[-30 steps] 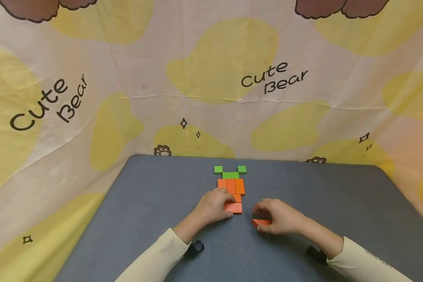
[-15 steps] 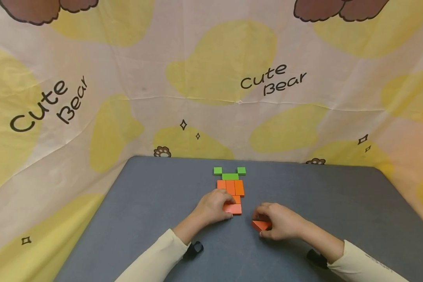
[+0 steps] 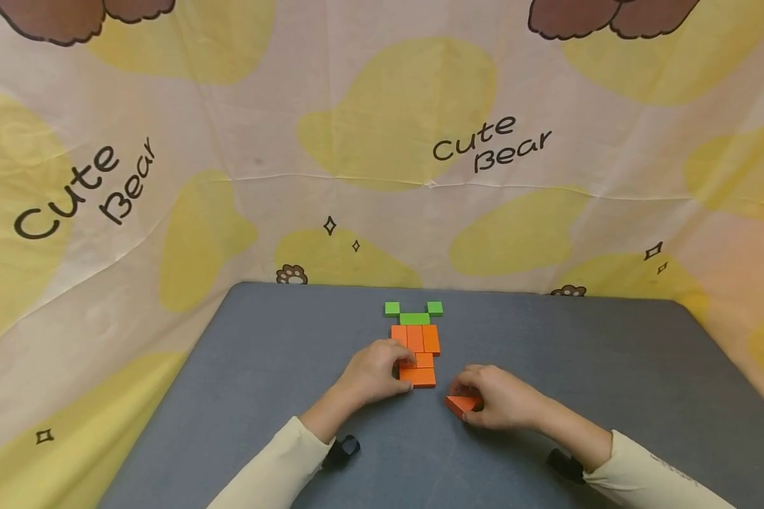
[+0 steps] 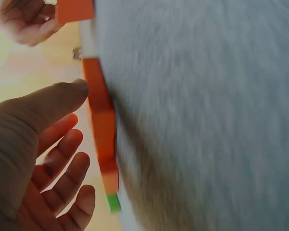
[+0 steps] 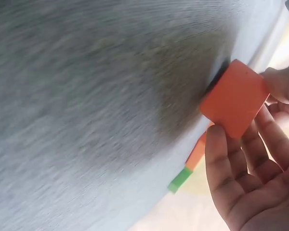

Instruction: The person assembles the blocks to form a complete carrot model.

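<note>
Right hand (image 3: 499, 399) pinching a loose orange triangular block (image 3: 461, 404) down on grey table (image 3: 611, 367), fingers curled round it. Left hand (image 3: 375, 371) resting with relaxed, fairly straight fingers against left edge of orange block column (image 3: 418, 353), touching, not gripping. Column's long axis running near to far, green blocks (image 3: 414, 314) capping far end. Triangle lying just right of and nearer than column's near end; right hand nearer to it.
</note>
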### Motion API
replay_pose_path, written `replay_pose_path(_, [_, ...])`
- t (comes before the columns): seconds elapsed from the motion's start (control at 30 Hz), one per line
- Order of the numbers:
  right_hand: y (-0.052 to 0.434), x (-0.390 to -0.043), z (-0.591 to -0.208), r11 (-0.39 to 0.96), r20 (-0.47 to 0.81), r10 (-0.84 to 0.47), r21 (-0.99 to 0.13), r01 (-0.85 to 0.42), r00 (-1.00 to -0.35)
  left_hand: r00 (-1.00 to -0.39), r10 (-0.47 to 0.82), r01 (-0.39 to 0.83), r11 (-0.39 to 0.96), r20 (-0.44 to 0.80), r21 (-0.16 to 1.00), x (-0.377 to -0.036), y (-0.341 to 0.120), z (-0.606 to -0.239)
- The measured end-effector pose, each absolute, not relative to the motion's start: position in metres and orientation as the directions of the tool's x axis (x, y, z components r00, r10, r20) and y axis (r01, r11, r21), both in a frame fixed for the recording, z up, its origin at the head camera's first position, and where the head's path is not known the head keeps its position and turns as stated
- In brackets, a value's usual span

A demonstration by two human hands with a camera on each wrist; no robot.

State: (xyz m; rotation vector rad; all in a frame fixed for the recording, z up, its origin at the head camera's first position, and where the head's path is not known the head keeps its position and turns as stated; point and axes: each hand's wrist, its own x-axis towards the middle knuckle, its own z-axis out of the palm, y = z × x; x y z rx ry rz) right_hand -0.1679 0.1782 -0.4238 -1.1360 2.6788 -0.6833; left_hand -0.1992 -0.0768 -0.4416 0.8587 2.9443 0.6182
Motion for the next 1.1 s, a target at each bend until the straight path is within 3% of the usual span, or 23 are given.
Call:
replay_pose_path(0.5, [0.128, -0.182, -0.427, 0.594, 0.073, -0.721, -0.447, -0.669, -0.689, -0.904, 0.407, 0.417, 0.771, 0.131, 0.482, -0.192, -0.125, -0.444])
replay_pose_path(1.1, [0.126, -0.195, -0.425, 0.592, 0.078, -0.721, -0.446, -0.671, -0.688, -0.925, 0.352, 0.373, 0.782, 0.141, 0.499, -0.194, -0.135, -0.438])
